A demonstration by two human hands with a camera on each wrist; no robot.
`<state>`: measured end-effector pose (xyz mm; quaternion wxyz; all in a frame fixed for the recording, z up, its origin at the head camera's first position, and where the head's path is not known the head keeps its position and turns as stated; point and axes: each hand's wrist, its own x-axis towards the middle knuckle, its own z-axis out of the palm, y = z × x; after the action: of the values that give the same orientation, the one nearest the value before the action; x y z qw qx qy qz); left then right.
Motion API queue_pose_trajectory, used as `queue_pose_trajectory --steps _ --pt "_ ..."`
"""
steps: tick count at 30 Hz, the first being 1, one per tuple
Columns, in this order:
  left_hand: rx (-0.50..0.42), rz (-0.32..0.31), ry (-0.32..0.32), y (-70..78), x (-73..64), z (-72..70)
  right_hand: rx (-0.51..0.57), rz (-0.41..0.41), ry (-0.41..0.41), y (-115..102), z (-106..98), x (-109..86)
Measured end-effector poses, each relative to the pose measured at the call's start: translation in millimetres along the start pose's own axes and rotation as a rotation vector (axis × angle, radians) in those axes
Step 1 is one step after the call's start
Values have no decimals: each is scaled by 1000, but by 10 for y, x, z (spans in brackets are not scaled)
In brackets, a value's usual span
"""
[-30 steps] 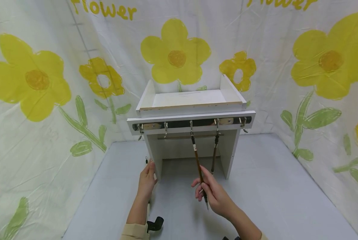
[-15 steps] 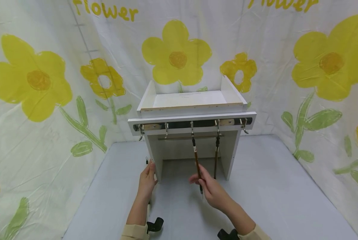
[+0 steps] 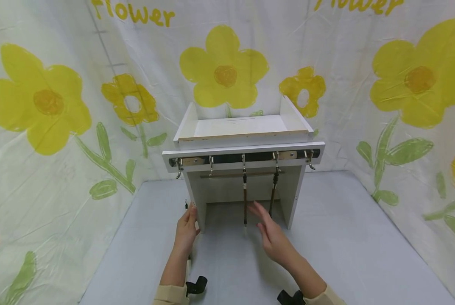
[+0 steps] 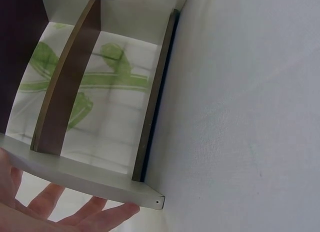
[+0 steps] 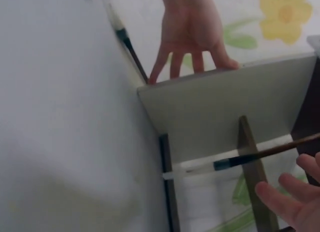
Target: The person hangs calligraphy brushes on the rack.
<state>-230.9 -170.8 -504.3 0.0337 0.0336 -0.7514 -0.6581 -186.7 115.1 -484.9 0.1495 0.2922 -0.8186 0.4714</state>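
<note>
A calligraphy brush hangs tip down from the middle hook of the hook rail, on a white shelf unit. My right hand is just to its right, fingers extended, holding nothing. A second brush hangs from the hook to the right, partly behind that hand. In the right wrist view the middle brush crosses in front of the unit, apart from my fingertips. My left hand rests straight, spread fingers against the unit's left side panel.
Another brush lies on the table outside the left panel, largely hidden behind my left hand in the head view. Hooks without brushes are at both ends of the rail. A flower-printed cloth stands behind the grey-white table.
My right hand has let go of the middle brush and its fingers have straightened. The brush has swung from a slant to vertical. My left hand has stayed at the panel.
</note>
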Motion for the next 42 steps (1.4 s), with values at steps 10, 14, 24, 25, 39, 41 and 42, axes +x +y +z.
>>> queue_pose_trajectory --steps 10,14,24,25,39,41,42 --pt "-10 13 0 -105 58 -4 28 -23 119 -185 -226 -33" --pt "-1 12 2 -110 55 -8 16 -46 167 -240 -389 -53" --pt "-15 11 3 -98 51 1 67 -190 490 -148 -668 -83" --pt "-17 10 2 -97 49 -1 81 -189 516 -124 -683 -83" --pt "-18 -8 -3 -62 42 -10 184 117 657 312 -867 4" --pt "-27 -15 -8 -19 21 -4 233 190 625 376 -889 18" --pt "-33 -17 -10 18 2 -2 253 222 606 410 -900 23"
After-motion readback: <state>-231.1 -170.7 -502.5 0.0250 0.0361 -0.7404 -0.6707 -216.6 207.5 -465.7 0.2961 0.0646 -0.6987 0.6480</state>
